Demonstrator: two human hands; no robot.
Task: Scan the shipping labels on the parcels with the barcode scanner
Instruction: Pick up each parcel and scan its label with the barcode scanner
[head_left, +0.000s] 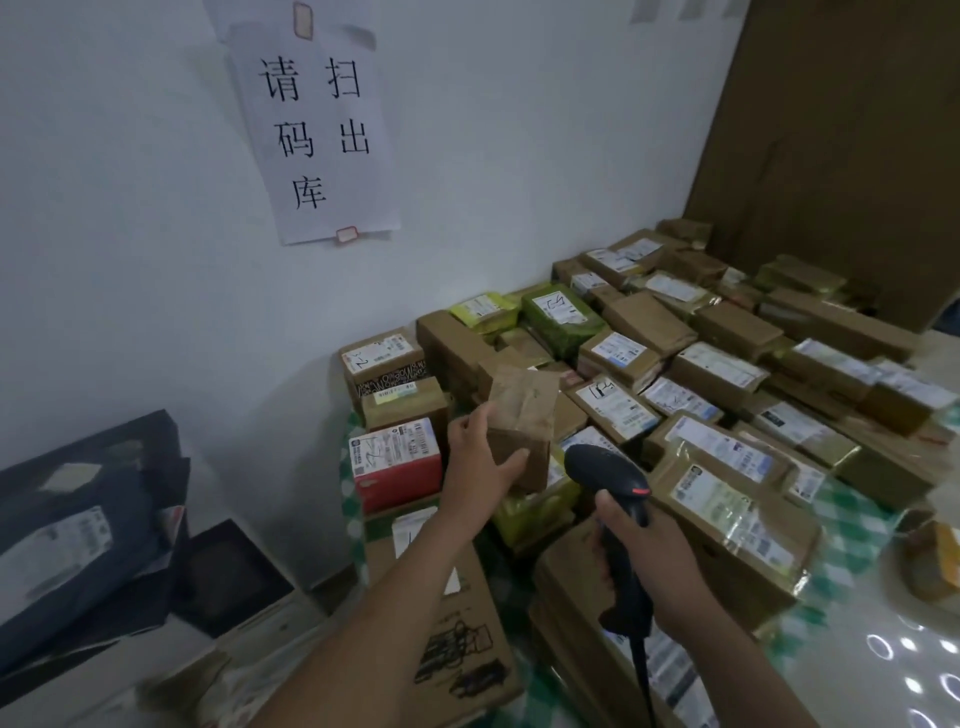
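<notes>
My left hand (480, 460) grips a small brown cardboard parcel (522, 410) and holds it tilted above the pile; the faces turned to me show no label. My right hand (647, 558) grips the handle of a black barcode scanner (605, 475), whose head points up and left toward that parcel. Its cable hangs down past my wrist. Many brown, green and yellow parcels (727, 374) with white shipping labels cover the table. A red-and-white labelled box (397, 460) stands just left of my left hand.
A paper sign (317, 130) is taped to the white wall. Dark bags (83, 519) with labels are stacked at the left, beside a black box (228, 577). A large brown board (841, 145) leans at the back right. Green checked cloth (841, 545) and a shiny table edge lie right.
</notes>
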